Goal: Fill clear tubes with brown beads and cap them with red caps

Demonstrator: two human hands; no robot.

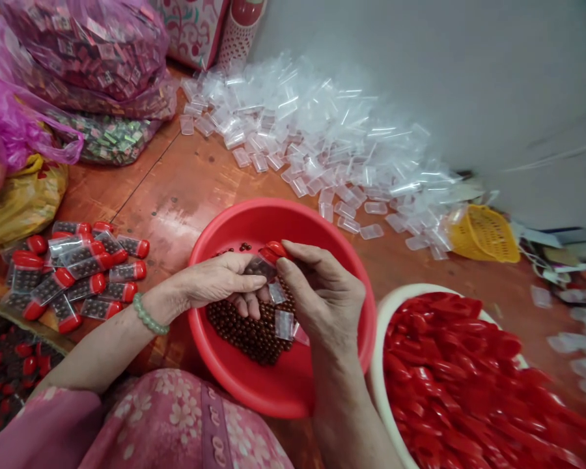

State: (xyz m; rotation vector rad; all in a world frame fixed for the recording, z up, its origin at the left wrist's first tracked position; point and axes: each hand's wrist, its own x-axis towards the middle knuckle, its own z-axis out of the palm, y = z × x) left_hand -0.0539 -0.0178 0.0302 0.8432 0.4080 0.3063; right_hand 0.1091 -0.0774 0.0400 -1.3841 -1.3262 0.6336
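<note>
Over a red basin (286, 212), my left hand (219, 281) grips a small clear plastic box (261, 267) that looks filled with dark beads. My right hand (325, 296) pinches a red plastic cap (274, 249) between thumb and fingers, at the far end of the box. Whether the cap is fully seated, I cannot tell. Brown beads (254, 335) lie heaped in the basin below, with a few loose clear boxes (284, 324) on top. A white tub (383, 326) full of red caps (449, 378) stands at the right.
Red-capped boxes of beads (85, 267) lie piled on the wooden surface (176, 176) at left. A long heap of clear boxes (317, 137) runs along the wall, near a yellow basket (488, 236). Stuffed plastic bags (92, 58) fill the upper left.
</note>
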